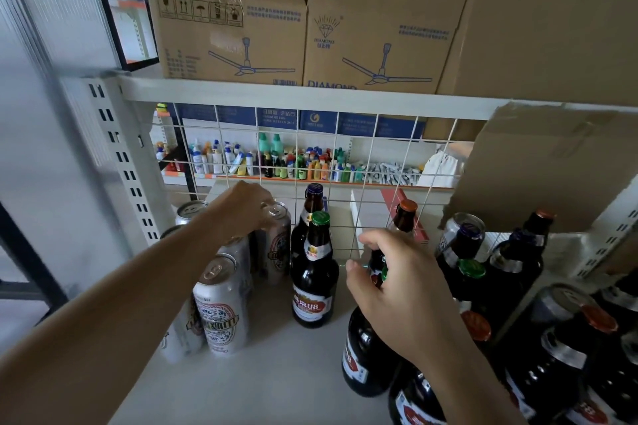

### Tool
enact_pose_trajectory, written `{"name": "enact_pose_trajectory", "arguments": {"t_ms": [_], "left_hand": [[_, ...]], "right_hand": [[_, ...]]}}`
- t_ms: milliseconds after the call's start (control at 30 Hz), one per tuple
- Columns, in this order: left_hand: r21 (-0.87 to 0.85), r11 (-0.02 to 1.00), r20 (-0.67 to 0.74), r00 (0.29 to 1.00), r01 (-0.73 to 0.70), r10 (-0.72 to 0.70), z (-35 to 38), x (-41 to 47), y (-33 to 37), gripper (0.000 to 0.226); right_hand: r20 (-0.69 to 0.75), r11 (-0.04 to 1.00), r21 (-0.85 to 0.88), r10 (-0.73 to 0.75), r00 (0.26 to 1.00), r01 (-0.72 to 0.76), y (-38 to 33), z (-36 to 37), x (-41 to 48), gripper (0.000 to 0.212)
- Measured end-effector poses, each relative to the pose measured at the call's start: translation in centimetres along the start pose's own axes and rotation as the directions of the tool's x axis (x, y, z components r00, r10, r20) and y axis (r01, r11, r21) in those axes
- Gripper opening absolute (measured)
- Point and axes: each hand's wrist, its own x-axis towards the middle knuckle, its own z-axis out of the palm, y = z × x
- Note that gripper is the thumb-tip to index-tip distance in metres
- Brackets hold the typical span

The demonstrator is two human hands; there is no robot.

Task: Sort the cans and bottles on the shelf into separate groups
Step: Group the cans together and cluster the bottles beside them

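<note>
Left hand (245, 205) closed over top of silver beer can (276, 238), back of can cluster, shelf (276, 373) left. Right hand (397, 286) clasping neck of brown glass bottle (366, 355), centre-right. Cans light, dentable; bottles prob. heavy, slick, breakable: take at neck w/ base support.

Right hand (397, 290) hides its bottle's (366, 355) neck.

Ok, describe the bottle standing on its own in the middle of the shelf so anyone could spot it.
On the white shelf, look between the silver cans at left and the dark bottle crowd at right. The green-capped bottle stands in front there, with a red label; the bottle behind it has a dark cap.
</note>
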Motion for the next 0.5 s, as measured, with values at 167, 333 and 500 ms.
{"name": "enact_pose_trajectory", "arguments": {"t_ms": [167, 333, 500], "left_hand": [[0.056, 0.998, -0.017, 0.999, -0.029, 0.030, -1.5, -2.5, 1.9, 0.038], [0.027, 0.994, 0.001, 0.994, -0.107, 0.107, -1.6, -6.1, 5.2, 0.027], [-0.010, 0.977, -0.044, 0.976, -0.214, 0.213, -1.2, -9.6, 7.2, 0.034]], "right_hand": [[0.025, 0.999, -0.037, 0.002, 1.000, -0.001, -0.1, -0.4, 0.2, 0.036], [0.076, 0.997, -0.073, 0.004, 0.997, 0.002, -0.5, -0.5, 0.4, 0.039], [0.092, 0.995, -0.095, 0.003, 0.996, 0.005, -0.4, -1.2, 0.2, 0.040]]}}
